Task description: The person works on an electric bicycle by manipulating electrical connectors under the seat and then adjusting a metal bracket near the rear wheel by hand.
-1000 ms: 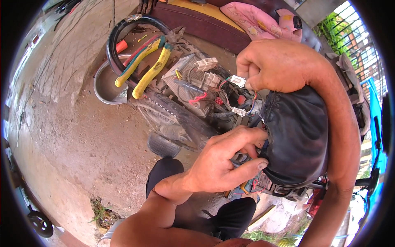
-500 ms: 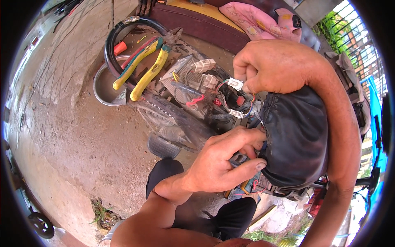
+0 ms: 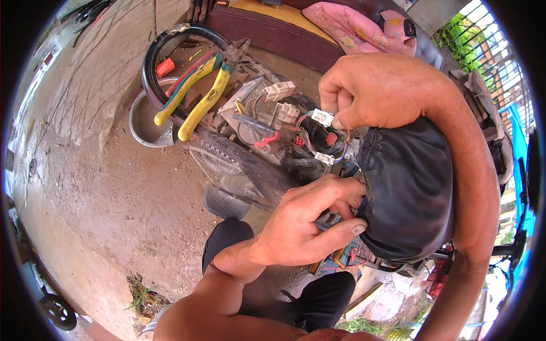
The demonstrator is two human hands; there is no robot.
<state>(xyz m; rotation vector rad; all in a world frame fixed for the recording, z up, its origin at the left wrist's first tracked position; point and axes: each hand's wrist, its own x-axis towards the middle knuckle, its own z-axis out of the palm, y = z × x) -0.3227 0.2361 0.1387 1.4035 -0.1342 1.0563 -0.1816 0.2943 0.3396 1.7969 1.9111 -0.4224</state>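
Observation:
A puffy black cover (image 3: pixel 406 190), leather-like and gathered at its edge, sits at the right over part of a dirty vehicle frame (image 3: pixel 250 165). My left hand (image 3: pixel 310 219) is closed at its near left edge, the thumb against the rim and the fingertips partly tucked beneath. My right arm reaches around the far side of the cover. Curled over the wiring, my right hand (image 3: pixel 372 91) pinches at a white wire connector (image 3: pixel 323 117); its grip is partly hidden. Another white connector (image 3: pixel 325 158) hangs on coloured wires just below, beside a red plug (image 3: pixel 331 138).
Yellow-handled pliers (image 3: pixel 207 94) lie on the frame by a black curved bar (image 3: pixel 149 68). Beyond is a round metal pan (image 3: pixel 136 128) on the ground. A maroon seat (image 3: pixel 267 34) with a pink cloth (image 3: pixel 352 28) stands at the back. A black pedal (image 3: pixel 226 202) sticks out below the frame.
Almost nothing differs. My right hand and the white connector have shifted very slightly left, and my left hand stays at the cover's edge.

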